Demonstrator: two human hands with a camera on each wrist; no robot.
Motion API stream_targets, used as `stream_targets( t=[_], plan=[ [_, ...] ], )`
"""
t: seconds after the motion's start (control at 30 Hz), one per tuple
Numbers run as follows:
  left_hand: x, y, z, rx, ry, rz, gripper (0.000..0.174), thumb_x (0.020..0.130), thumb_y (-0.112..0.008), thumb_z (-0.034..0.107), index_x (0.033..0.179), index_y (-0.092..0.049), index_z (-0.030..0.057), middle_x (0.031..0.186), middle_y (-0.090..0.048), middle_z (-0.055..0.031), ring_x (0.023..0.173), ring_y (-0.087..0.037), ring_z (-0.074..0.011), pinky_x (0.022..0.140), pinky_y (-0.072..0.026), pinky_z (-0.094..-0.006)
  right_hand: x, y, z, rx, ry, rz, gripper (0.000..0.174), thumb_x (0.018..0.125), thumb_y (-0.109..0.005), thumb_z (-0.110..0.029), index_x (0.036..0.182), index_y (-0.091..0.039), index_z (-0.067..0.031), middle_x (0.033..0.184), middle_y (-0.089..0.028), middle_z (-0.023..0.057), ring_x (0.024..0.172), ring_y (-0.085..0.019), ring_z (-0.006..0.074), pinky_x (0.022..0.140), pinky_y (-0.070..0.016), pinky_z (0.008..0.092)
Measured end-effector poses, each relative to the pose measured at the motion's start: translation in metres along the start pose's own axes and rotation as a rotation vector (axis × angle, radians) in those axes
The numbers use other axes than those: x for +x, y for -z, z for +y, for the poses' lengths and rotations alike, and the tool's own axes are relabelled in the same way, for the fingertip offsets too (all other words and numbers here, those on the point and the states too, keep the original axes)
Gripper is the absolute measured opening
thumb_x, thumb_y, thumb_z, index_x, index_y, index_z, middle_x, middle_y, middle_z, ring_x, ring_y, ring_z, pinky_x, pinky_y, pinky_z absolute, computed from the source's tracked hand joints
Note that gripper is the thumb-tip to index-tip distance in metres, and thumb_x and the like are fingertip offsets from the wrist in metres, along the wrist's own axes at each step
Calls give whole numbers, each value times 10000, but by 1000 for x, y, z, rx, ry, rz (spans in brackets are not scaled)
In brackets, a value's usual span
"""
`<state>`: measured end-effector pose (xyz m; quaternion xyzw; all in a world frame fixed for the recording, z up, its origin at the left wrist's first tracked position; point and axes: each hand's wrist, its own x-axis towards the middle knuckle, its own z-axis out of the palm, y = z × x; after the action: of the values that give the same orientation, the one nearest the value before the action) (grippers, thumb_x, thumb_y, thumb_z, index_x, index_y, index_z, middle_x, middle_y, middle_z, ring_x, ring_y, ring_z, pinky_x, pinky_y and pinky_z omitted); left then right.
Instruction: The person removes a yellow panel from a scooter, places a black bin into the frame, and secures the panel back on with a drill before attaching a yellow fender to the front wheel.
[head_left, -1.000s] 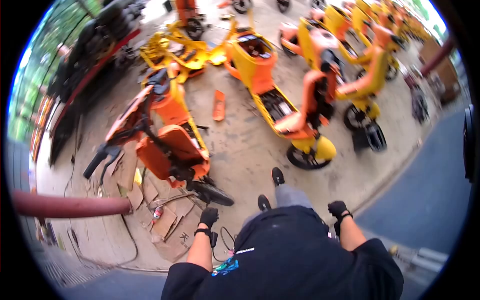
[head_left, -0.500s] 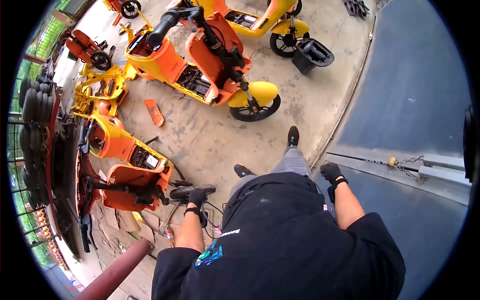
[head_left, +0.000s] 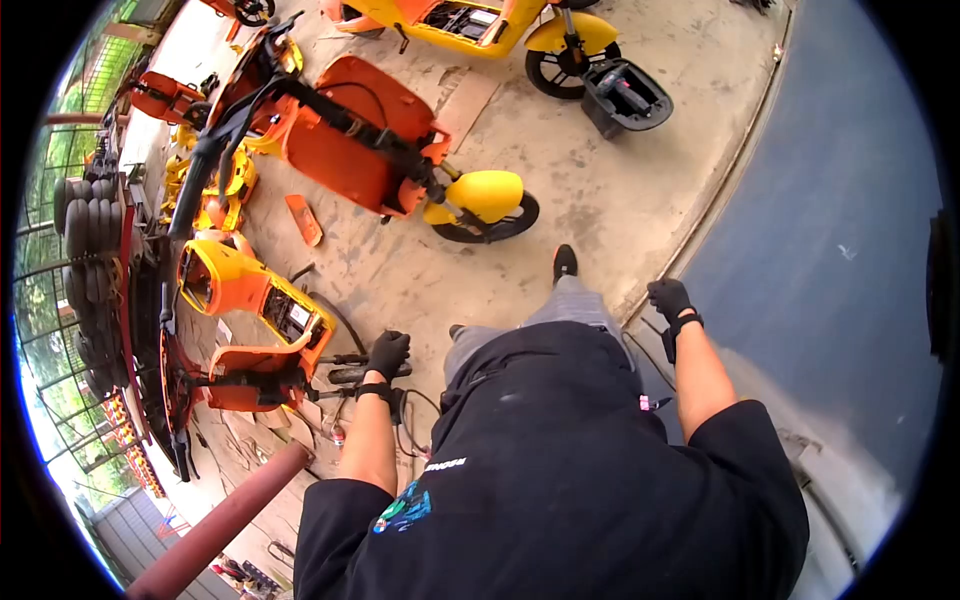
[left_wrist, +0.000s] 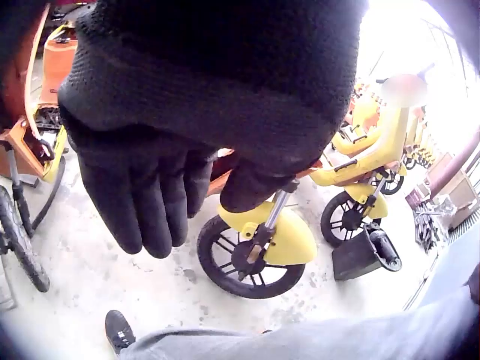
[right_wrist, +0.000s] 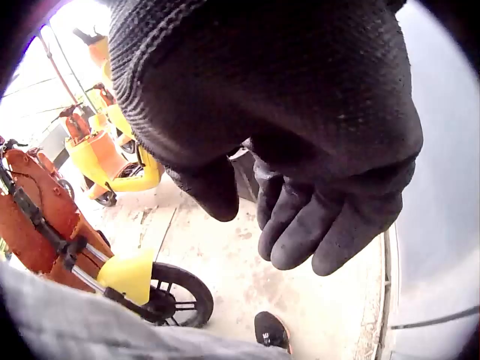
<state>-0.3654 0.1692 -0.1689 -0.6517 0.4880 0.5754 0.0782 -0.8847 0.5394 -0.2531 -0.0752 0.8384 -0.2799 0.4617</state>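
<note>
Both hands wear black knit gloves and hold nothing. My left hand (head_left: 388, 353) hangs at the left side of the body, near the front wheel of a partly stripped orange and yellow scooter (head_left: 250, 290). In the left wrist view its fingers (left_wrist: 154, 202) droop loosely, with the thumb apart from them. On the other side, my right hand (head_left: 668, 298) hangs over the border of the concrete and the blue-grey floor. Its fingers (right_wrist: 300, 232) are loosely bent in the right wrist view. Ahead stands another scooter with an orange front panel (head_left: 350, 130) and a yellow front fender (head_left: 485, 195).
A black bin-like part (head_left: 625, 97) sits on the concrete by a yellow scooter (head_left: 460, 25). An orange panel piece (head_left: 304, 220) lies on the floor. Stacked tyres (head_left: 90, 225) line the left side. A dark red pole (head_left: 220, 520) slants in at lower left.
The view has swung right and the person has stepped forward along the concrete edge. The scooter with the yellow fender is closer. Both hands swing with the walk and stay without anything in them.
</note>
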Motion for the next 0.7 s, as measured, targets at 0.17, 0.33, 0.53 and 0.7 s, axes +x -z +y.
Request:
stream_targets(
  t=[0.17,0.33,0.53,0.7],
  plan=[
    [-20,-13,79,-2,-184,205,256,820,-629,213,943,-600,-10,777,-631,-88,628,-606,-160,582,-483,-287,67,63,-44,-93,119,83,265,787,-611,-285,699,-628,-35,615,-628,125,558,-619,222,579,-487,350],
    [-2,5,142,-28,-310,311,324,834,-635,202,1040,-560,-36,856,-641,-118,657,-606,-162,605,-492,-300,101,89,-97,99,151,96,224,792,-642,-260,732,-623,-45,617,-597,61,531,-558,143,512,-434,291],
    [59,11,211,419,-600,614,462,797,-660,323,1076,-550,-30,965,-618,-220,915,-593,-344,816,-467,-409,115,91,-130,173,150,163,259,783,-657,-288,730,-637,-36,638,-633,89,550,-578,174,582,-475,322],
    [78,-9,283,601,-596,723,608,826,-633,392,1220,-467,-40,1201,-510,-284,1130,-489,-427,933,-411,-463,153,115,-168,-123,155,206,320,772,-659,-337,821,-658,-20,758,-674,135,713,-635,289,704,-505,365]
  ],
)
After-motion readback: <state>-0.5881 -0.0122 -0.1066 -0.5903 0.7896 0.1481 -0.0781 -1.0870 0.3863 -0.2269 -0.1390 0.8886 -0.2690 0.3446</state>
